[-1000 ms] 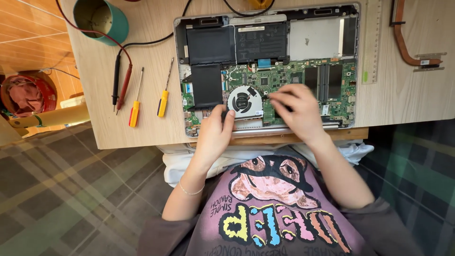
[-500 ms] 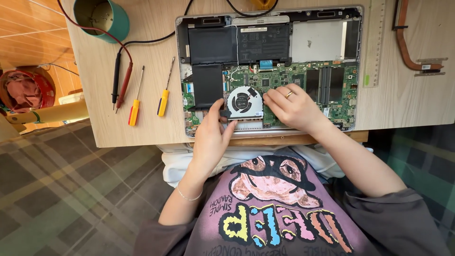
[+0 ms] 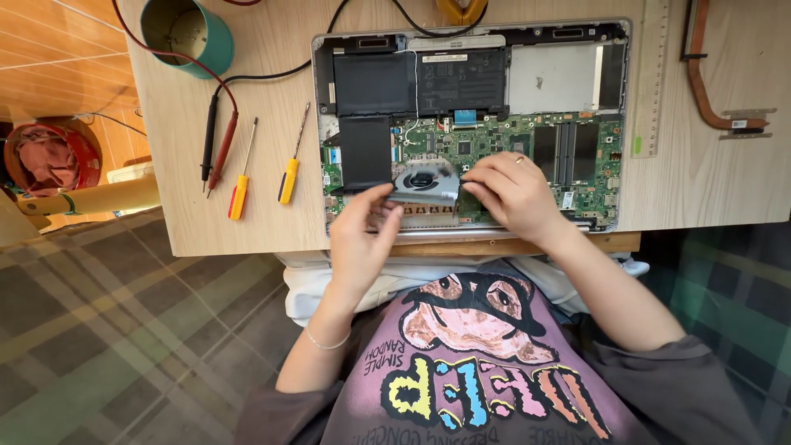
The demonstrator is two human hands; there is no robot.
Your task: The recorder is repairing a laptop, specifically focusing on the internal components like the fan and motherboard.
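- The cooling fan (image 3: 424,183) sits tilted over the near middle of the opened laptop (image 3: 470,124), its near edge lifted off the green circuit board (image 3: 494,144)
- The left hand (image 3: 362,235) pinches the fan's near left corner between thumb and fingers; the right hand (image 3: 511,191) is closed on its right edge, fingertips curled over the housing
- It looks light and stiff — a thin metal-and-plastic shell, probably fragile at the blades, so the outer frame is the safe place to grip, not the round hub
- A thin white wire (image 3: 416,91) runs across the black battery (image 3: 416,82) just beyond, and may snag
- Room is tight on the board itself; open tabletop (image 3: 264,222) lies to the left, short of two yellow-handled screwdrivers (image 3: 264,185) and the probe leads (image 3: 216,148) — the near table edge is close under both wrists
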